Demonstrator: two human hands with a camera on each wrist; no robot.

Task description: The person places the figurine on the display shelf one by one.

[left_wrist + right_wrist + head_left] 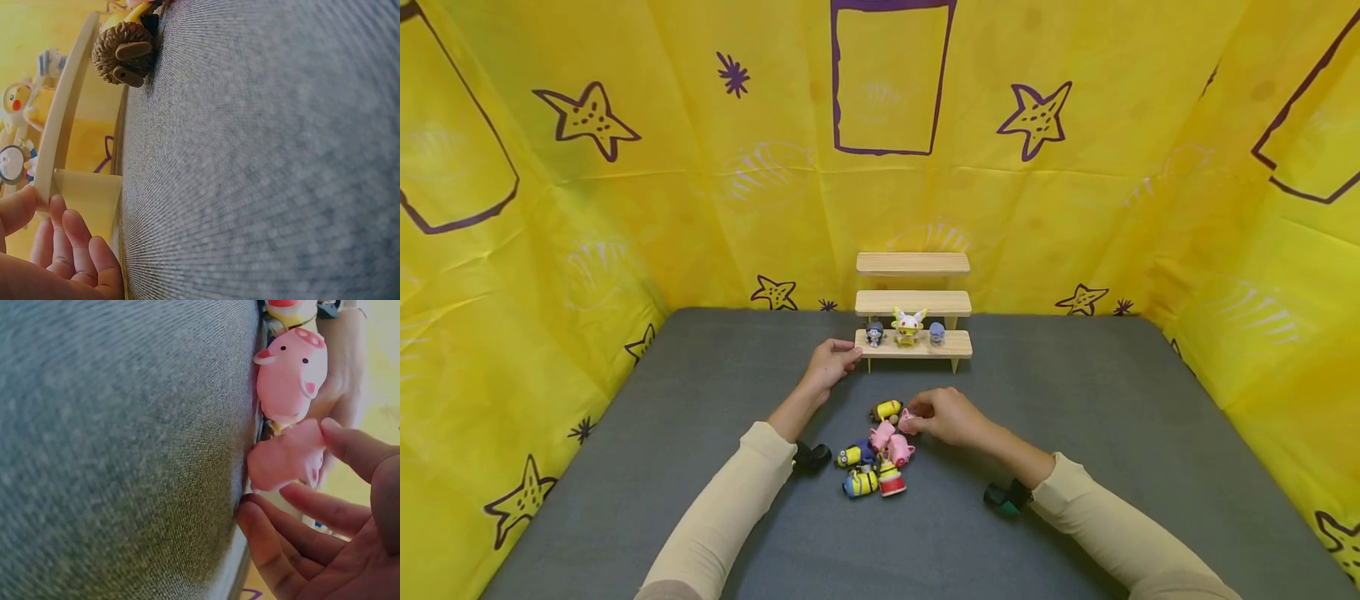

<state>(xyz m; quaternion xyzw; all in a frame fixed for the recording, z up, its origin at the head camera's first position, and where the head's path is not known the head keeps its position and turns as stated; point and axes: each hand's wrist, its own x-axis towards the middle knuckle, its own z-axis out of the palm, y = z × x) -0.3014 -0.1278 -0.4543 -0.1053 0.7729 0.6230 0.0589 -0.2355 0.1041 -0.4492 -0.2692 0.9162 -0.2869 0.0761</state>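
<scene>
At the left end of a three-tier wooden shelf [913, 302], my left hand [831, 365] grips the lowest step, thumb on top and fingers below. On that step stand a small dark-blue and white figure [874, 335], a larger white and yellow figure with long ears [907, 328] and a small blue figure [937, 334]. My right hand [951, 417] holds a pink pig figure [284, 456] between thumb and fingers, low at the cloth. Beside it lie another pink pig [290, 378] and a yellow figure with a brown textured bottom [125, 53].
Nearer me on the grey cloth [1037, 550] lie more toys: a third pig, a yellow goggled figure [850, 456], a blue and yellow one [861, 483] and a red and yellow one [891, 479]. Yellow printed fabric [700, 208] stands behind and at both sides.
</scene>
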